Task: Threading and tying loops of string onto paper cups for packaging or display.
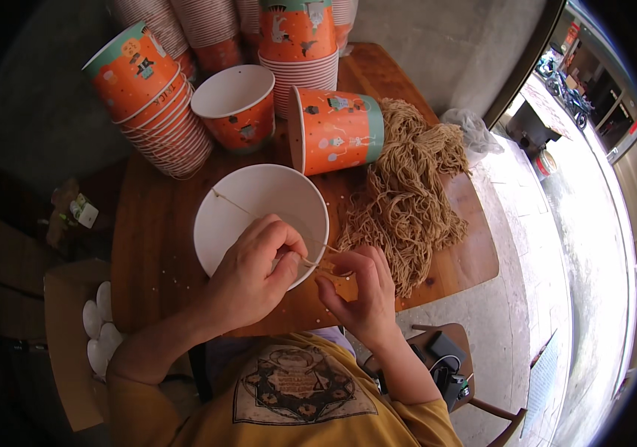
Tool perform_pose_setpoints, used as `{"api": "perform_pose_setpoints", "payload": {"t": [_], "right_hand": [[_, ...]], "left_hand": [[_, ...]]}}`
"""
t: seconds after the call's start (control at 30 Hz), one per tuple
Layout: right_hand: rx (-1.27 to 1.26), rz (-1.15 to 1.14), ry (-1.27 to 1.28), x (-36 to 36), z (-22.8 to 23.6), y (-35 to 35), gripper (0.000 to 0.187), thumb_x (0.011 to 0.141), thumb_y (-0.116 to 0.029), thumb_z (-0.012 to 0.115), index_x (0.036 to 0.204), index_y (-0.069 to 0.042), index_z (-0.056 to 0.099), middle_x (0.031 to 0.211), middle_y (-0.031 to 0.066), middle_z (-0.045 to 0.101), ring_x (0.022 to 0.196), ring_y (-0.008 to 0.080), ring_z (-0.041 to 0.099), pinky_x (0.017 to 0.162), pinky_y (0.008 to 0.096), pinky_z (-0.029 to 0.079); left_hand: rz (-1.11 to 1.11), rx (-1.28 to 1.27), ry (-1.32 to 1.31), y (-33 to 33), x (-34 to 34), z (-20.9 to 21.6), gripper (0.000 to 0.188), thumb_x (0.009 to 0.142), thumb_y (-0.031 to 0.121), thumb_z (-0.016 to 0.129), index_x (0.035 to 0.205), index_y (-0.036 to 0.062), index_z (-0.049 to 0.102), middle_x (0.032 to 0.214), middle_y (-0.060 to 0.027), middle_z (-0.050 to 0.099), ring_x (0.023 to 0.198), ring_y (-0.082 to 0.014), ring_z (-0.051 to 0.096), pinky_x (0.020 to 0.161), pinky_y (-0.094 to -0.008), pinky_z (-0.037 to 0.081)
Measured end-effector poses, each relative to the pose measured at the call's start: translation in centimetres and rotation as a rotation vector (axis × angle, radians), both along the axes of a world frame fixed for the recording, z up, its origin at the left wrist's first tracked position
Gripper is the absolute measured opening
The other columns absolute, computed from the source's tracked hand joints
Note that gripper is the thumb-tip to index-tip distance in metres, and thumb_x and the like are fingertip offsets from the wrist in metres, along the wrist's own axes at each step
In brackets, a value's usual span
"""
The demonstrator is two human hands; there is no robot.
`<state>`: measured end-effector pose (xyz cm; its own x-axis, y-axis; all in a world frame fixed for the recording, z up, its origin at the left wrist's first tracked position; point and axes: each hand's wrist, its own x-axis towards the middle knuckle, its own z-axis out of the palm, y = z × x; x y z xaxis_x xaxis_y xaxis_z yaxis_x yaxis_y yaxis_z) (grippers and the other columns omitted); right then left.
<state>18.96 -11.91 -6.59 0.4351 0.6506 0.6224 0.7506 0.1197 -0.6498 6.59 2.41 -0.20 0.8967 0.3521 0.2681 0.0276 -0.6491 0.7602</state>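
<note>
A wide paper bucket (210, 223) with a white inside stands at the table's front, its mouth tilted up toward me. Thin tan string (232, 203) crosses the mouth from a spot near the far left rim. Over the bucket's near right rim, my left hand (259, 261) pinches the string between thumb and fingertips. Just right of it, my right hand (363, 287) has its fingers curled where the string runs in, with the thumb standing a little apart. The exact hold of the right fingers is partly hidden. A heap of loose tan strings (419, 194) lies beyond the right hand.
Orange printed buckets rest behind: one on its side (341, 130), one upright (240, 119), and tall nested stacks (158, 104). A cardboard box (68, 335) with white round pieces sits lower left. A stool (452, 339) holding dark devices is at lower right, below the wooden table (154, 283).
</note>
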Motion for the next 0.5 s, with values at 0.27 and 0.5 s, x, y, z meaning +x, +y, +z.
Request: {"api": "perform_pose_setpoints", "payload": {"t": [0.27, 0.5], "right_hand": [[-0.054, 0.008, 0.014, -0.02, 0.25, -0.20, 0.031, 0.074, -0.001, 0.072, 0.100, -0.006, 0.057, 0.082, 0.0079, 0.055, 0.076, 0.0257, 0.055, 0.064, 0.0358, 0.046], [-0.031, 0.028, 0.180, -0.30, 0.08, 0.04, 0.019, 0.077, 0.003, 0.065, 0.093, -0.004, 0.059, 0.076, 0.0081, 0.057, 0.067, 0.0250, 0.056, 0.060, 0.0348, 0.047]], "left_hand": [[0.008, -0.051, 0.019, -0.19, -0.01, 0.04, 0.005, 0.089, 0.000, 0.054, 0.093, 0.0013, 0.053, 0.092, -0.0091, 0.052, 0.088, -0.0219, 0.054, 0.081, -0.0313, 0.044], [0.004, -0.066, 0.034, -0.34, 0.15, 0.00, 0.005, 0.089, 0.000, 0.054, 0.094, 0.0010, 0.053, 0.092, -0.0092, 0.052, 0.088, -0.0218, 0.055, 0.081, -0.0316, 0.045]]}}
